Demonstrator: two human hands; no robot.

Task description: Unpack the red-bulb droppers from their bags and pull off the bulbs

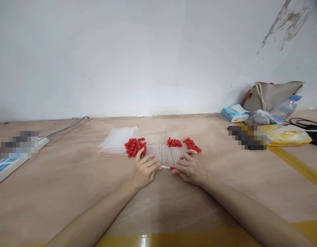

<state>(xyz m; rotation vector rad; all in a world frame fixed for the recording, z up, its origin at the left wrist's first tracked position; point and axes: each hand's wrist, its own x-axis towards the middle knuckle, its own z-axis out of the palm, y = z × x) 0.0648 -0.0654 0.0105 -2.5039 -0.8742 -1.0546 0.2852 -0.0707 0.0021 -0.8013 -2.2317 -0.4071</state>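
My left hand (145,168) pinches one end of a clear dropper tube (165,167), held level just in front of a row of similar tubes. At the tube's other end, my right hand (190,168) grips a red rubber bulb (172,168), which meets the tube; how far it is pushed on is hidden by the fingers. Behind both hands lies the row of clear tubes (163,154). Loose red bulbs (134,146) are heaped beyond my left hand, and a few more (191,142) lie beyond my right. Several droppers with bulbs fitted (174,142) rest behind the row.
A stack of clear plastic bags (118,139) lies left of the bulb heap. At far left is a white power strip (9,166) with a grey cable. On the right are a tissue pack (234,113), a beige bag (273,96), a yellow packet (287,135) and black cables (316,137).
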